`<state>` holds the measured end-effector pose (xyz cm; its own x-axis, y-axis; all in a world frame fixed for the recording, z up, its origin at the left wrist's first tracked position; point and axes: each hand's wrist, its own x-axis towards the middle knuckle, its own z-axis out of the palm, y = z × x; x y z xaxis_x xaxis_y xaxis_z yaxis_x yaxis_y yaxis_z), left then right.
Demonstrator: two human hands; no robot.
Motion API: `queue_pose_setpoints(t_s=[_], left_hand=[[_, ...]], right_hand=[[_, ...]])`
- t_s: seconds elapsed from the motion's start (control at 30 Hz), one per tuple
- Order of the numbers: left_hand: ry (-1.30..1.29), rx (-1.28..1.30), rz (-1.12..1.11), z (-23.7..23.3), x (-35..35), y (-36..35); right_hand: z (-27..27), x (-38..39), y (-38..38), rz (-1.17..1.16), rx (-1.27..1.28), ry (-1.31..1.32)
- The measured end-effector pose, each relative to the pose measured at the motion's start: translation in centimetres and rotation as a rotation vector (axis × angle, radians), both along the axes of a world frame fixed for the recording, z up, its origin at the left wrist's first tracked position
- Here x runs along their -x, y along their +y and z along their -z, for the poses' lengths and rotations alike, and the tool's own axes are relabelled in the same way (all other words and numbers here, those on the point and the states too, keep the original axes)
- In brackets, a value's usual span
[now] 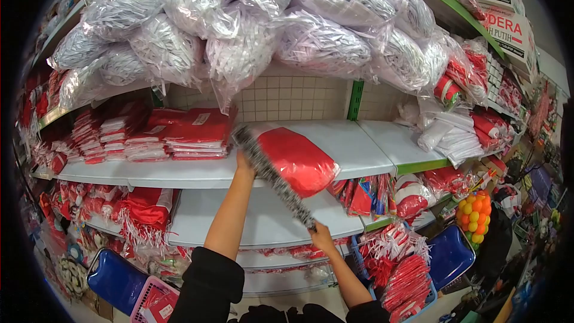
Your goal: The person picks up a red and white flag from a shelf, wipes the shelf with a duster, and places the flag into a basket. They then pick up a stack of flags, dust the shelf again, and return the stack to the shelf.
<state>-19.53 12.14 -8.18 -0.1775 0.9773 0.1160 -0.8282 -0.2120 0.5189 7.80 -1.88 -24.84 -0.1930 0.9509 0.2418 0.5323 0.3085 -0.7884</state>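
A fuzzy grey duster slants across the middle of the view, in front of the shelves. My right hand is closed around its lower end. Near its upper end is my left hand, mostly hidden behind the duster, so its fingers do not show. Just right of the duster, a red packet in clear plastic overlaps the edge of the pale shelf; what supports it is hidden.
Folded red packets are stacked on the shelf's left part. Bags of white strips hang over the top shelf. White rolls lie at right. Below stand a blue basket with red packets and a pink basket.
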Motion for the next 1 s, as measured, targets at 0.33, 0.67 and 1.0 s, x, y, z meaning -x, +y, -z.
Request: queue_pose_setpoints(t_s=[0.33, 0.67, 1.0], left_hand=[[0.001, -0.059, 0.072, -1.2, -0.6, -0.9], [0.19, -0.075, -0.121, -4.1, -3.0, -4.7], [0.086, -0.095, 0.019, -5.3, -3.6, -9.6]], right_hand=[[-1.8, -3.1, -1.0, -0.157, 0.242, 0.426], [-16.4, -6.6, -1.2, 0.086, 0.259, 0.5], [-23.6, -6.1, 1.3, 0.312, -0.123, -0.644]])
